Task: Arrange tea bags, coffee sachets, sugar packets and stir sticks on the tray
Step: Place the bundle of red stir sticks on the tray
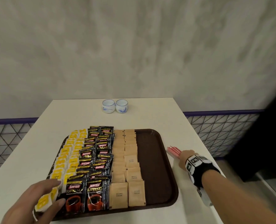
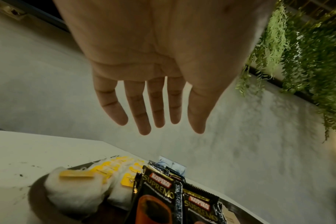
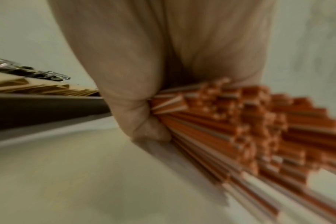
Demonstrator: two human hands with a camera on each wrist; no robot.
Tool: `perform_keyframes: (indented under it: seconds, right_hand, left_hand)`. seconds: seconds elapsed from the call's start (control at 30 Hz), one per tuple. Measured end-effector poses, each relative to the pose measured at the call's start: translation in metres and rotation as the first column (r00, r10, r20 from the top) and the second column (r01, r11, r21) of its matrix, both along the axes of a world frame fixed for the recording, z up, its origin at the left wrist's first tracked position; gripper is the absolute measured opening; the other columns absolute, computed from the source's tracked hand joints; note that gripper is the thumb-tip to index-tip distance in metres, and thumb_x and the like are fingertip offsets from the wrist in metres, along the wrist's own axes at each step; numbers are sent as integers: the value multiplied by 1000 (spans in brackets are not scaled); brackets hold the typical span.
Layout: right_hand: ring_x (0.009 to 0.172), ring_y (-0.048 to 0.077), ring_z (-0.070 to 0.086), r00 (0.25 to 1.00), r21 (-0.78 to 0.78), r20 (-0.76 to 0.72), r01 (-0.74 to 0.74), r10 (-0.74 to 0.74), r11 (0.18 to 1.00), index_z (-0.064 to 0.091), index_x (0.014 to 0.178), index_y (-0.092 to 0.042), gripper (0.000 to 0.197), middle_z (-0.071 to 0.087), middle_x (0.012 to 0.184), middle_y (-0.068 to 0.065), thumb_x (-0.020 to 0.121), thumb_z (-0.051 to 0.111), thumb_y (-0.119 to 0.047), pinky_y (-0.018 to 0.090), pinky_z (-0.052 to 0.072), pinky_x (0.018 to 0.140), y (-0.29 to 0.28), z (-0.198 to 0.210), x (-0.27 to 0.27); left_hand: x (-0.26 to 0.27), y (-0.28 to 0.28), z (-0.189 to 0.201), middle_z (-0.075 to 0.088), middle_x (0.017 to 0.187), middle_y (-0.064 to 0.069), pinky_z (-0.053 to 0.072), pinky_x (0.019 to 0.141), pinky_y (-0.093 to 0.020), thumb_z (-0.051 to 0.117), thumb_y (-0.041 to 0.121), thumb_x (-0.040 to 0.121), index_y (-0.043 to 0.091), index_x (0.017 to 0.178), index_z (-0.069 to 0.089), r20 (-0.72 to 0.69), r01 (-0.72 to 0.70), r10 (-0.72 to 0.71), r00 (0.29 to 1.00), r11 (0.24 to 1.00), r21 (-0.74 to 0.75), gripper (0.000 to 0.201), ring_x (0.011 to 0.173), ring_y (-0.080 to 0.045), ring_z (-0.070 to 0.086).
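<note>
We see a dark brown rectangular plastic tray (image 1: 156, 159) lying on a white square table (image 1: 151, 113), and on it three kinds of packets in rows running from 6 o'clock to 12 o'clock. At the tray's 9 o'clock side lie the white tea bags with yellow paper tags (image 1: 66, 152); in the middle stand the overlapping black foil coffee sachets printed with a red cup (image 1: 98, 152); just beside them toward 3 o'clock lie two rows of tan paper sugar packets (image 1: 127, 160). The strip of tray at 3 o'clock, past the sugar, shows bare brown plastic. Our left hand (image 1: 35, 201) sits at the tray's 7 o'clock corner, released, the fingers (image 2: 142, 109) straight and spread above the nearest tea bags; from the left wrist view they hang clear of the packets, while from the head view we cannot tell whether the thumb touches a sachet. Our right hand (image 1: 185, 159), wearing a black-and-white wrist strap, is off the tray at its 3 o'clock edge, down at the table, clenched round a bundle of thin red-and-white striped stir sticks (image 1: 174, 151); the right wrist view, though blurred, shows the curled fingers (image 3: 142, 119) wrapped about the fanned sticks (image 3: 249, 128). The sticks point toward 11 o'clock, near the tray rim but apart from it. At the table's 12 o'clock edge two small white porcelain cups with blue painting (image 1: 114, 105) stand touching each other, well apart from the tray.
</note>
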State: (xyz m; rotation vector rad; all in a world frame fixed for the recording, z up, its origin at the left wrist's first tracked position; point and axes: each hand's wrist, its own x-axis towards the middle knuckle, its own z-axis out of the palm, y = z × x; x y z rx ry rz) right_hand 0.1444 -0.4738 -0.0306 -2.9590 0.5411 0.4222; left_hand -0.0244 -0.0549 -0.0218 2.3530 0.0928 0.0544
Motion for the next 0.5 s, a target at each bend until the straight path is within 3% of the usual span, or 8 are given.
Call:
perform_keyframes:
  seconds: [0.07,0.1,0.13,0.2,0.27,0.37,0.43,0.5]
  right_hand:
    - [123,26,51,999,-23,-41,-26,25,999,46,132,-8,35,51,134,12,98,42,-17,31,41,103,-2,-8,-11]
    - [121,26,52,999,-57,-52,-6,3,998,47,128,-9,32,52,131,11,98,41,-18,31,42,100,-4,-11,-15]
    - [118,26,54,999,-52,-46,-1,-2,999,47,125,-9,30,54,129,12,97,40,-17,32,43,97,-7,-17,-20]
    - [115,26,57,1000,-7,-13,8,-9,1000,45,123,-8,27,56,125,12,98,37,-16,31,44,94,-7,-23,-26]
    - [116,24,56,1000,9,30,3,-4,1000,42,124,-8,27,56,126,11,100,34,-16,29,43,95,-4,-23,-38]
    - [117,22,57,999,61,20,44,-45,997,44,125,-10,28,56,128,8,99,38,-18,26,43,95,-5,-24,-47]
    - [115,20,58,999,129,-18,37,-35,991,46,124,-11,29,57,128,6,97,43,-20,24,44,93,-8,-18,-50]
    - [101,20,62,997,276,-28,78,-73,958,50,120,-9,27,61,117,5,95,46,-19,24,49,82,-16,-13,-52]
  left_hand:
    - [10,-16,12,55,112,30,43,73,-6,49,84,61,55,99,54,41,41,-40,998,999,-4,48,95,19,53]
    - [12,-26,20,53,113,33,42,74,-3,47,85,62,56,99,53,42,35,-35,998,999,9,48,95,18,54]
    - [18,-28,20,50,115,36,43,76,-3,53,81,63,58,100,53,79,34,-38,996,998,46,44,95,14,56]
    - [24,-42,26,51,113,38,47,74,-14,75,52,67,59,103,49,88,41,-42,995,999,13,46,91,3,61]
    - [32,-52,24,59,103,31,45,74,-20,79,27,69,59,104,47,119,28,-26,993,999,-15,57,94,2,60]
    - [46,-68,22,63,101,24,45,76,-18,75,24,74,50,100,57,90,60,-45,995,984,-166,41,98,3,59]
    - [54,-78,20,66,102,10,46,76,-18,73,23,77,40,97,65,51,49,-34,998,947,-318,28,101,-4,61]
    - [60,-91,21,68,101,1,47,75,-17,70,25,80,32,102,64,8,38,-39,999,902,-431,24,101,-9,62]
